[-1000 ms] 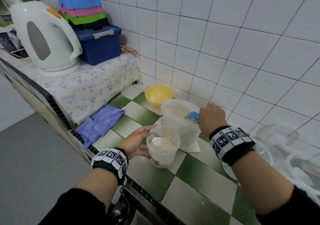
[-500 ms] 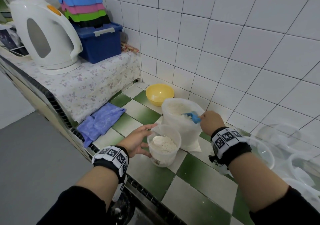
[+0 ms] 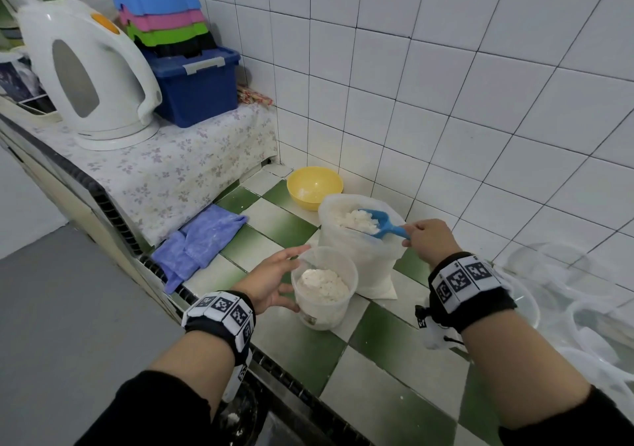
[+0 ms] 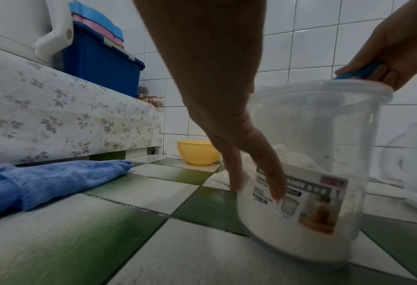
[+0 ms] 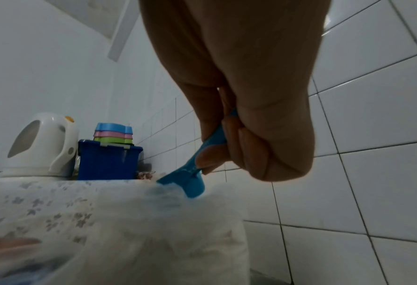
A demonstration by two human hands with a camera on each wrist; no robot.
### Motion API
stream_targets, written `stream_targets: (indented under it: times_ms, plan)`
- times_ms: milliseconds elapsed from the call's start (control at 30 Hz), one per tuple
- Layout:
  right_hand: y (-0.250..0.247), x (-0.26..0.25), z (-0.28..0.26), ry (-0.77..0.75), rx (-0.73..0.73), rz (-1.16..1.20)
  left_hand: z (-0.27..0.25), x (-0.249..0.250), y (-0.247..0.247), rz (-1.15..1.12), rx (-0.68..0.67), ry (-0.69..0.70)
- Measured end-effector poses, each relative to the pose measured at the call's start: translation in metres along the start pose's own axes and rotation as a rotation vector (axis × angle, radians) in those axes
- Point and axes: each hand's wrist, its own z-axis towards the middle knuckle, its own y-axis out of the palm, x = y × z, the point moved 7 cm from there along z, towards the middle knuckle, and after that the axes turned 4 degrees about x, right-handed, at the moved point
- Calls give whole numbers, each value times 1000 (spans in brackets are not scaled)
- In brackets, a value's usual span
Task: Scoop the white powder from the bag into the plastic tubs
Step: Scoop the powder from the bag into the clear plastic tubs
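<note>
A glossy green-and-white checked tile counter [image 3: 394, 394] was backed by white wall tiles. A clear round plastic tub [image 3: 324, 287], part-filled with lumpy white powder, was steadied by the straight fingers of the left hand [image 3: 271, 282]; its paper label was shown only by the left wrist view. Behind it, touching, a blue scoop [image 3: 380, 224] heaped with powder was gripped by the right hand [image 3: 430, 241] over the soft translucent bag [image 3: 363, 256].
</note>
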Motion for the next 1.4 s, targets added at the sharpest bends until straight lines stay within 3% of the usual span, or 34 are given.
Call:
stream_targets:
  times_ms: [333, 567, 833, 1067, 1267, 1400]
  plan:
    - [-17, -10, -27, -56, -137, 180, -4, 0, 2, -38, 1, 1]
    - [14, -19, -62, -185, -266, -45, -4, 0, 3, -33, 1, -4]
    - [54, -23, -87, -545, -119, -539, -6, -1, 3, -39, 3, 4]
    - [41, -29, -94, -641, 21, -456, -7, -2, 3, -42, 1, -10]
    - [48, -34, -99, -684, 82, -542, -6, -2, 2, -33, 5, -3]
    - [60, -33, -104, -728, -59, -629, -7, -2, 2, -34, 2, -1]
